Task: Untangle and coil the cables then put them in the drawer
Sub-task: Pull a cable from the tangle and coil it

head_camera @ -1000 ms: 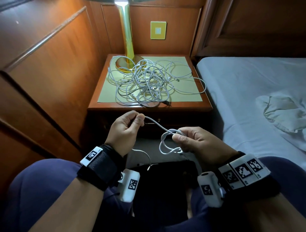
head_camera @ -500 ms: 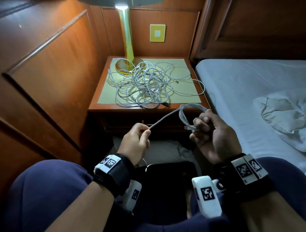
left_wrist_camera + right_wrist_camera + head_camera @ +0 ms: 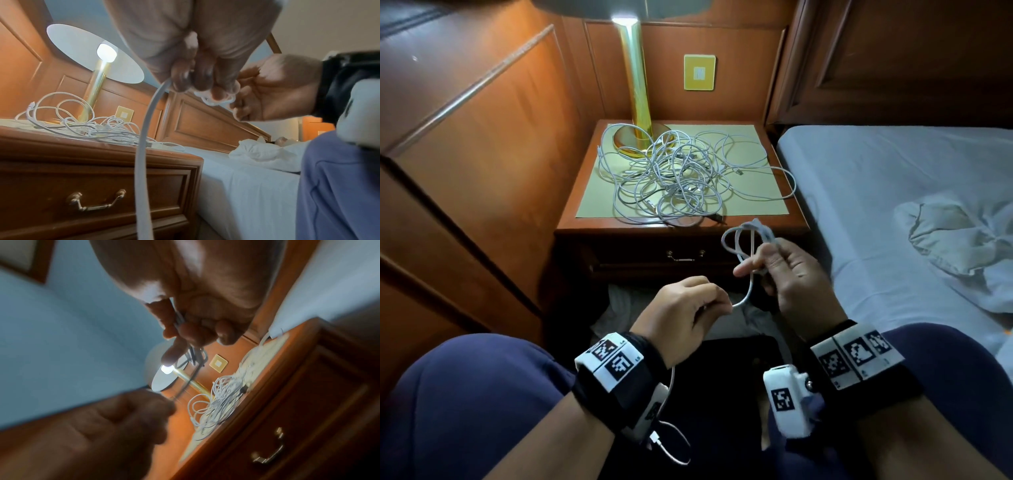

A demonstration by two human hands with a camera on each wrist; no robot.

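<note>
Pinching one white cable [image 3: 747, 297] between both hands, left hand [image 3: 681, 315] fingers curled, right hand [image 3: 791, 274] gripping loops, clear of nightstand edge [image 3: 674, 229]

Desk [image 3: 571, 229] ahead of both grips: cable tangle [image 3: 674, 181] and lamp base [image 3: 635, 138] fill the middle. Drawer front [image 3: 681, 255] unobstructed just beyond the grips; bed [image 3: 876, 192] right.

We see the nightstand [image 3: 640, 229] ahead, its drawer [image 3: 681, 255] in front. On top, a mat [image 3: 756, 202] carries the tangled cables [image 3: 674, 181], with the lamp [image 3: 635, 85] behind them. The bed [image 3: 876, 192] lies right, a wall switch [image 3: 699, 72] behind.
</note>
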